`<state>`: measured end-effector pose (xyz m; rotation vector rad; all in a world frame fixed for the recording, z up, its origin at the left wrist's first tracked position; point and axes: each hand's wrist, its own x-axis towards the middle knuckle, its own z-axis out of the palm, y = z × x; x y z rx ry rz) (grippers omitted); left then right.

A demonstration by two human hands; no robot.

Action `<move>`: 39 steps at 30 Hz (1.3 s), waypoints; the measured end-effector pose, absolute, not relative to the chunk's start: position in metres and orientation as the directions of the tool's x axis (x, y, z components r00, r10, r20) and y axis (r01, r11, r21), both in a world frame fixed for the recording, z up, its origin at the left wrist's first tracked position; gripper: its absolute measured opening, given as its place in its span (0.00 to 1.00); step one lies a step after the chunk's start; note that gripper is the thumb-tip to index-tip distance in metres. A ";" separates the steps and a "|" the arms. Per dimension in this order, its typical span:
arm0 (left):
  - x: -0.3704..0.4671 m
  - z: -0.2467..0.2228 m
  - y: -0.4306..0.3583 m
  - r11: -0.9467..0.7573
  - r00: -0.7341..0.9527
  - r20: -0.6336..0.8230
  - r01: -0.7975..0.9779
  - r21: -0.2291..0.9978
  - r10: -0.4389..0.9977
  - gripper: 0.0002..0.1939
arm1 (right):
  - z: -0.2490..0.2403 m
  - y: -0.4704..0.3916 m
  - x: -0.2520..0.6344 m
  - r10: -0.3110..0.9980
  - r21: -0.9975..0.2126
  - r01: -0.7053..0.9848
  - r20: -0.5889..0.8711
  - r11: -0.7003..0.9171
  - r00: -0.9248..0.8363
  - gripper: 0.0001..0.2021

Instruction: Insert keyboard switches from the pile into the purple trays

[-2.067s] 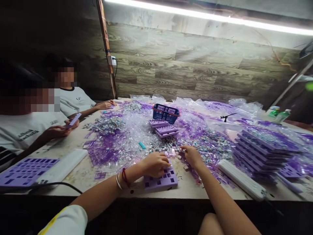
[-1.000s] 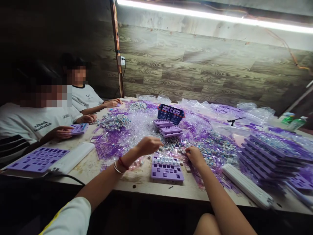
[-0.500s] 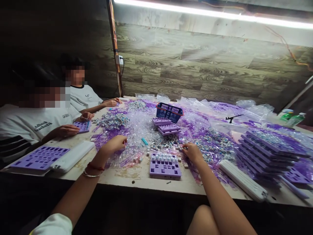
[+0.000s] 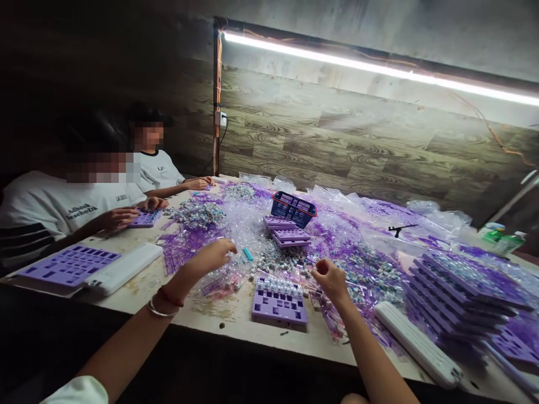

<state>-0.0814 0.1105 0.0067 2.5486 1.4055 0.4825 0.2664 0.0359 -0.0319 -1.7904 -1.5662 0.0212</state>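
Note:
My left hand [image 4: 215,256] hovers over a heap of small clear plastic pieces [image 4: 242,224], fingers loosely bent and a little apart, with nothing visible in them. A teal stick-like piece [image 4: 247,254] lies just right of its fingertips. My right hand [image 4: 331,279] is closed in a pinch beside a pile of small white and blue parts [image 4: 373,264]; what it pinches, if anything, is too small to make out. Between my hands a purple tray [image 4: 280,307] with square holes lies on the table. Clear pieces fill its back rows, while several front holes are vacant.
Stacked purple trays [image 4: 458,297] stand at right beside a long white case [image 4: 416,342]. More purple trays [image 4: 288,235] lie before a dark blue basket [image 4: 293,209]. At left, two co-workers handle trays near another white case [image 4: 126,269] and purple tray [image 4: 69,265].
The view has tilted up slightly. My left hand has moved right toward the teal piece and its fingers have loosened. My right hand stays near the parts pile, now with its fingers curled up.

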 end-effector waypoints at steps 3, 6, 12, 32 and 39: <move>-0.063 -0.003 0.112 -0.649 0.620 0.197 0.710 0.272 0.760 0.18 | -0.023 0.026 0.254 0.876 -0.615 0.779 0.436 0.122 0.207 0.08; -0.056 -0.017 0.119 -0.657 0.627 0.196 0.714 0.241 0.754 0.15 | -0.014 0.013 0.241 0.918 -0.641 0.742 0.386 0.195 0.092 0.08; -0.034 -0.010 0.135 -0.676 0.638 0.226 0.678 0.287 0.736 0.12 | -0.012 -0.011 0.217 0.895 -0.570 0.698 0.361 0.434 -0.261 0.11; 0.043 -0.051 0.103 -0.756 0.689 0.515 0.072 0.651 0.510 0.08 | -0.015 -0.016 0.209 0.939 -0.358 0.875 0.226 0.326 -0.258 0.08; 0.039 -0.051 0.083 -0.858 0.706 0.567 0.115 0.500 0.425 0.09 | -0.020 -0.013 0.211 0.940 -0.333 0.892 0.256 0.305 -0.226 0.08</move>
